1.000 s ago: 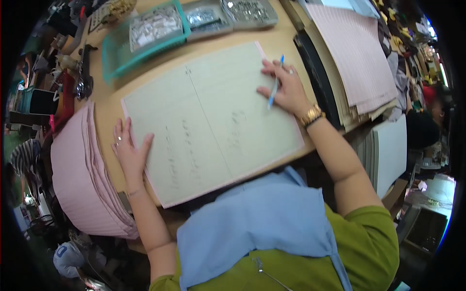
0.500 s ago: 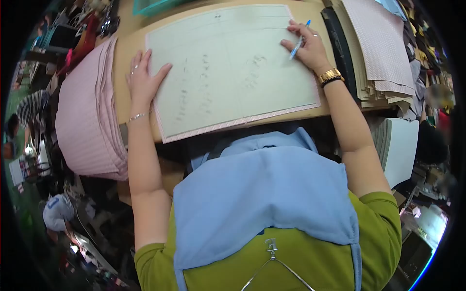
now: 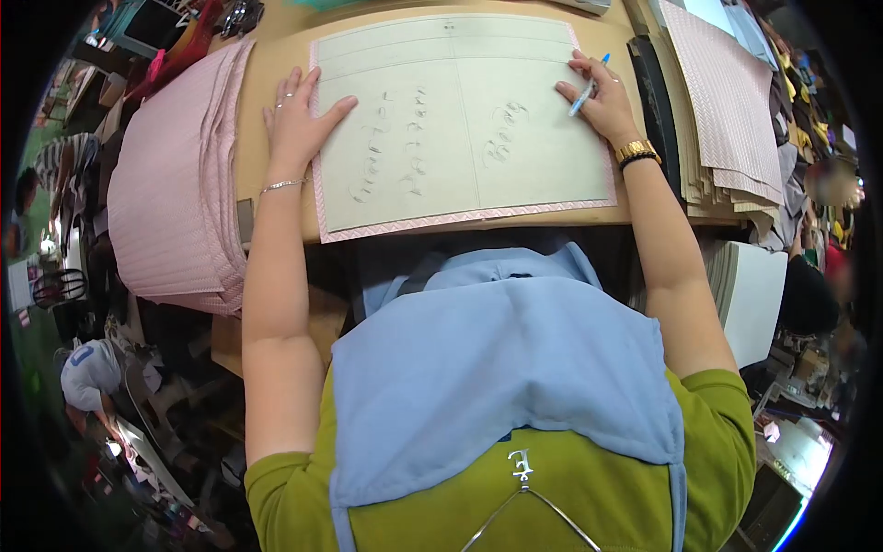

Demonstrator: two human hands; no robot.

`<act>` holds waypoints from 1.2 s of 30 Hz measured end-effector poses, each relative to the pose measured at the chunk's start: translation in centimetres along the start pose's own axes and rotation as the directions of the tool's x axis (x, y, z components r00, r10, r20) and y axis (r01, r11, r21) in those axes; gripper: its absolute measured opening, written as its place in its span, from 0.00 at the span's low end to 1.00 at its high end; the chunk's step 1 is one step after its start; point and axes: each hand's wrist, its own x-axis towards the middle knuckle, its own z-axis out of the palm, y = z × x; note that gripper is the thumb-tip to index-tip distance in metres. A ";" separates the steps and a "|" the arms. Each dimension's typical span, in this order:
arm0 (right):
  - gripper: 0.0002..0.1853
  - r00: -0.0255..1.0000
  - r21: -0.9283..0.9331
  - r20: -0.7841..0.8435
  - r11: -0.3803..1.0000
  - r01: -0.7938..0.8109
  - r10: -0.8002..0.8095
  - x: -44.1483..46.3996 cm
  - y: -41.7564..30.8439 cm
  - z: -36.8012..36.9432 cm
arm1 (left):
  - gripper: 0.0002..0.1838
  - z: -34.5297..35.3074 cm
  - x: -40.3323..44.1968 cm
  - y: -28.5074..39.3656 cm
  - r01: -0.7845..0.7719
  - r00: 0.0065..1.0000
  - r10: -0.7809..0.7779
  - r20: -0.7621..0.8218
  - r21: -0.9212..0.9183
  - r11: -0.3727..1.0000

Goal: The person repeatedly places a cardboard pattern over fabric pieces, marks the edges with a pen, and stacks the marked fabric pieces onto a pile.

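A large pale template sheet (image 3: 386, 202) with ruled lines and handwriting lies on the table over pink patterned material (image 3: 515, 213), whose edge shows around it. My left hand (image 3: 299, 120) rests flat at the sheet's left edge, fingers spread and thumb over the sheet; nothing is in it. At the right edge, my right hand (image 3: 609, 109) holds a blue-and-white pen (image 3: 578, 107) between its fingers, its lower end pointing down toward the sheet. Whether the pen touches the surface I cannot tell.
Pink striped sheets (image 3: 179, 193) are stacked at the left. To the right lie a long black strip (image 3: 659, 120) and a pile of patterned sheets (image 3: 722, 101). A teal container (image 3: 322, 4) shows at the far edge. A person in white (image 3: 92, 375) bends at lower left.
The whole view has shifted, so the sheet and both hands appear farther right. The handwriting looks sharper. Both hands keep nearly the same places on the sheet, and the pen stays held.
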 end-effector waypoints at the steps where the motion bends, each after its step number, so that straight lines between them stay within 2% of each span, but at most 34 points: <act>1: 0.27 1.000 0.033 0.009 0.999 -0.015 0.015 0.0 -0.2 -0.1 | 0.49 0.2 0.1 0.0 -0.003 1.000 0.003 -0.004 0.000 1.000; 2: 0.26 0.999 0.072 0.021 0.997 -0.030 0.028 0.1 -0.4 -0.1 | 0.49 0.1 0.1 -0.2 -0.002 1.000 0.002 -0.008 0.006 1.000; 3: 0.26 1.000 0.005 0.014 1.000 -0.003 0.002 0.1 -0.5 -0.2 | 0.49 -0.1 0.0 -0.1 0.006 1.000 -0.006 0.000 0.011 1.000; 4: 0.26 0.999 0.036 -0.016 0.998 0.047 -0.046 0.1 -0.1 0.1 | 0.50 -0.3 -0.1 0.3 0.016 1.000 -0.016 0.006 0.020 1.000; 8: 0.25 0.999 0.118 0.029 0.993 0.017 -0.021 0.1 0.4 0.2 | 0.50 -0.6 -0.4 0.6 0.008 1.000 -0.009 -0.006 -0.013 1.000; 12: 0.24 0.999 0.037 0.013 0.999 0.032 -0.033 0.2 -0.1 0.0 | 0.49 -1.2 -0.5 0.9 0.043 0.999 -0.042 0.029 -0.047 0.998; 15: 0.23 1.000 0.132 0.008 0.991 0.020 -0.022 0.1 -0.7 -0.1 | 0.48 -1.3 -0.5 1.1 0.044 0.999 -0.041 0.035 -0.073 0.996; 20: 0.23 1.000 0.061 0.031 0.998 0.004 -0.006 0.0 -1.2 -0.4 | 0.48 -1.4 -0.5 1.1 0.046 0.998 -0.044 0.035 -0.073 0.996; 22: 0.23 0.999 0.025 0.049 1.000 -0.013 0.012 0.1 -1.6 -0.6 | 0.48 -1.4 -0.5 1.1 0.047 0.998 -0.044 0.039 -0.066 0.997; 25: 0.23 1.000 0.072 0.010 0.997 0.024 -0.025 0.2 -1.8 -0.4 | 0.49 -1.3 -0.5 1.1 0.052 0.998 -0.051 0.044 -0.035 0.998; 28: 0.24 0.999 -0.009 0.035 1.000 0.002 -0.002 0.2 -1.4 -0.4 | 0.49 -1.0 -0.5 0.9 0.044 0.998 -0.044 0.039 0.002 0.999; 32: 0.25 0.998 0.043 0.013 0.998 0.053 -0.054 0.3 -0.5 -0.2 | 0.51 -0.7 -0.4 0.9 0.027 0.999 -0.030 0.040 0.069 0.997; 33: 0.25 0.999 0.050 0.008 0.998 0.048 -0.049 0.2 -0.4 -0.1 | 0.45 -1.1 -0.6 1.6 0.020 0.999 -0.024 0.043 0.110 0.994; 36: 0.25 0.999 0.063 -0.005 0.997 0.051 -0.051 0.2 -0.2 0.1 | 0.35 -1.2 -0.5 2.6 -0.253 0.962 0.261 -0.078 0.101 0.962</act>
